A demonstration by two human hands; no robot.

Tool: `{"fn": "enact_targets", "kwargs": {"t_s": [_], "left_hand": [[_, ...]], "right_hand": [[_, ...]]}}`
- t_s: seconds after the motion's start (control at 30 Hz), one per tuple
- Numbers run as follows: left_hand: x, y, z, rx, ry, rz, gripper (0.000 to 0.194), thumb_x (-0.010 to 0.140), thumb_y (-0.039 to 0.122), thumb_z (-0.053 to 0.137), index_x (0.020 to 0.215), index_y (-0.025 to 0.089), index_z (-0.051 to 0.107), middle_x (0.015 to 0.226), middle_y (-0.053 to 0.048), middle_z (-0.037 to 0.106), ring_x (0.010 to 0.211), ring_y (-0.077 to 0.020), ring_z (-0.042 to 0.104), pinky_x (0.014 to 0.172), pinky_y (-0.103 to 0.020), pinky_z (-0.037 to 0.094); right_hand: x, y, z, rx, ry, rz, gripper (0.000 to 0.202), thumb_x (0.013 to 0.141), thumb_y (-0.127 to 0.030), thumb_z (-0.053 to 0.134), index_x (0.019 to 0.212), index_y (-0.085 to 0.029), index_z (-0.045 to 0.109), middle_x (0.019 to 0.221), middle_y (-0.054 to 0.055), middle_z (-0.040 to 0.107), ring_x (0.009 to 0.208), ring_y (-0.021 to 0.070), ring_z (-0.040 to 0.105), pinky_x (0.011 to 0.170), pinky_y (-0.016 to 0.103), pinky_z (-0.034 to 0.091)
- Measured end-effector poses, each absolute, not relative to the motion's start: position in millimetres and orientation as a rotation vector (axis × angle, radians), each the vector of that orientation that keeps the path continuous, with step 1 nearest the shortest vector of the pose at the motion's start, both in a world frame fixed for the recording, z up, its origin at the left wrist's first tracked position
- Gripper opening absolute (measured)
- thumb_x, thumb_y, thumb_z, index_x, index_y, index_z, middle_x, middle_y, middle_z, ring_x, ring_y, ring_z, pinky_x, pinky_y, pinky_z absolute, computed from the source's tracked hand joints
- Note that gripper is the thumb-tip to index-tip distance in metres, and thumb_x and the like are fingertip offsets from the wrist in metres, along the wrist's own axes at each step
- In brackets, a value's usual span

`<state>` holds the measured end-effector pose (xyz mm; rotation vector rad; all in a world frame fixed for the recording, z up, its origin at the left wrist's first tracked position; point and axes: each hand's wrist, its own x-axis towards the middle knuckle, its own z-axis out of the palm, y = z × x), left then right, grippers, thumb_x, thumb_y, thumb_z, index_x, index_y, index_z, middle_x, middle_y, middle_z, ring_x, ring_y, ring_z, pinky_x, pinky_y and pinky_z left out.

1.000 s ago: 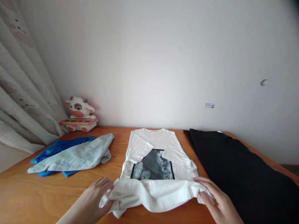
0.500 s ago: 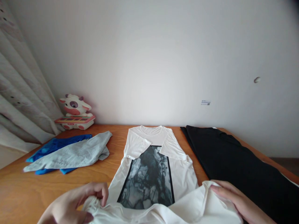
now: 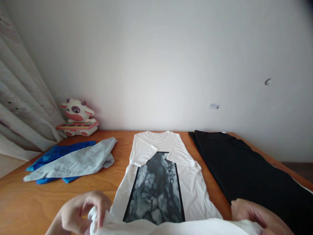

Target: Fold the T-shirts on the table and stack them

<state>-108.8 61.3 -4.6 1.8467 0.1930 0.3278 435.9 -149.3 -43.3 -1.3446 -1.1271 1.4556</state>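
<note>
A white T-shirt (image 3: pixel 194 189) with a dark marbled rectangular print lies front up on the table, collar toward the wall and both sleeves folded in over its chest. At the bottom of the view, my left hand (image 3: pixel 81 210) pinches a bunched corner of the white cloth at the shirt's near end. My right hand (image 3: pixel 256 213) has its fingers curled around the opposite corner. Between the two hands the cloth is lifted and stretched across the lower part of the print. The lowest part of the cloth runs out of view.
Left on the wooden table (image 3: pixel 117 182) lie grey trousers (image 3: pixel 78 161) over a blue garment (image 3: pixel 55 151). Behind them stands a cow-shaped toy piano (image 3: pixel 78 125) by a curtain (image 3: pixel 22 98). Black clothing (image 3: pixel 234 163) covers the right side. A wall (image 3: pixel 156 65) rises behind.
My right hand has moved right and slightly down, and its fingers have curled around the cloth. The cloth between my hands is straighter and lower. My left hand keeps its pinch.
</note>
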Motion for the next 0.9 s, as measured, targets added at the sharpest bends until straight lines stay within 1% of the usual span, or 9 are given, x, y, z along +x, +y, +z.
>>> {"fn": "enact_targets", "kwargs": {"t_s": [0.13,0.2,0.3,0.37,0.47,0.57,0.67,0.77,0.9], "left_hand": [[-93,77,4,1.621,0.531,0.602,0.026,0.075,0.043,0.080,0.086,0.021,0.073,0.081,-0.006,0.068,0.069,-0.0182,0.063,0.063,-0.026,0.049],[-78,88,2,1.408,0.804,0.838,0.036,0.074,0.049,0.080,0.098,0.023,0.072,0.093,-0.006,0.071,0.078,-0.0197,0.066,0.067,-0.026,0.052],[-56,103,-7,1.278,1.175,1.112,0.058,0.069,0.062,0.078,0.109,0.022,0.067,0.111,-0.009,0.070,0.098,-0.0239,0.066,0.079,-0.029,0.053],[-53,103,-14,1.429,1.358,1.123,0.065,0.064,0.069,0.076,0.105,0.020,0.066,0.107,-0.010,0.070,0.099,-0.0255,0.066,0.081,-0.031,0.053],[-62,83,-23,1.827,1.517,0.780,0.052,0.070,0.071,0.070,0.077,0.020,0.066,0.075,-0.003,0.067,0.072,-0.0216,0.064,0.066,-0.028,0.047],[-73,57,-28,2.046,1.613,0.528,0.047,0.074,0.066,0.069,0.061,0.022,0.055,0.057,0.003,0.054,0.056,-0.0163,0.054,0.054,-0.025,0.035],[-76,45,-32,2.053,1.626,0.507,0.045,0.073,0.063,0.069,0.063,0.022,0.054,0.058,0.004,0.053,0.056,-0.0151,0.052,0.054,-0.024,0.034],[-74,46,-32,1.910,1.422,0.594,0.047,0.080,0.068,0.062,0.070,0.022,0.057,0.063,0.002,0.057,0.062,-0.0165,0.056,0.059,-0.024,0.043],[-78,46,-26,1.629,1.165,0.881,0.047,0.089,0.068,0.055,0.097,0.023,0.061,0.080,-0.001,0.066,0.080,-0.0202,0.064,0.077,-0.029,0.054]], "right_hand": [[417,-111,-11,-1.440,-1.094,1.371,0.061,0.041,-0.063,0.091,0.084,-0.022,0.077,0.087,0.007,0.075,0.080,0.0258,0.067,0.074,0.033,0.052],[406,-82,3,-1.407,-0.945,1.344,0.051,0.064,-0.061,0.081,0.097,-0.023,0.076,0.102,0.009,0.076,0.098,0.0294,0.069,0.088,0.037,0.052],[396,-54,3,-1.388,-0.769,1.235,0.056,0.076,-0.066,0.067,0.109,-0.021,0.071,0.120,0.013,0.073,0.116,0.0294,0.065,0.099,0.039,0.050],[396,-55,-8,-1.542,-0.720,1.160,0.063,0.078,-0.067,0.066,0.120,-0.020,0.065,0.129,0.014,0.069,0.120,0.0280,0.063,0.099,0.038,0.050],[399,-79,-27,-1.810,-0.793,1.070,0.074,0.077,-0.070,0.069,0.130,-0.019,0.058,0.128,0.014,0.069,0.117,0.0279,0.065,0.089,0.032,0.054],[395,-104,-34,-1.857,-1.033,1.203,0.064,0.073,-0.071,0.072,0.108,-0.018,0.070,0.103,0.009,0.077,0.101,0.0301,0.070,0.075,0.029,0.056],[385,-112,-33,-1.698,-1.139,1.307,0.057,0.071,-0.069,0.074,0.094,-0.017,0.075,0.093,0.006,0.078,0.099,0.0334,0.071,0.083,0.034,0.057],[384,-110,-35,-1.665,-1.023,1.154,0.063,0.074,-0.068,0.071,0.114,-0.019,0.071,0.117,0.008,0.076,0.120,0.0350,0.065,0.102,0.039,0.051],[398,-116,-43,-1.763,-0.823,0.888,0.076,0.076,-0.073,0.065,0.134,-0.023,0.061,0.139,0.008,0.065,0.138,0.0344,0.050,0.107,0.040,0.048]]}}
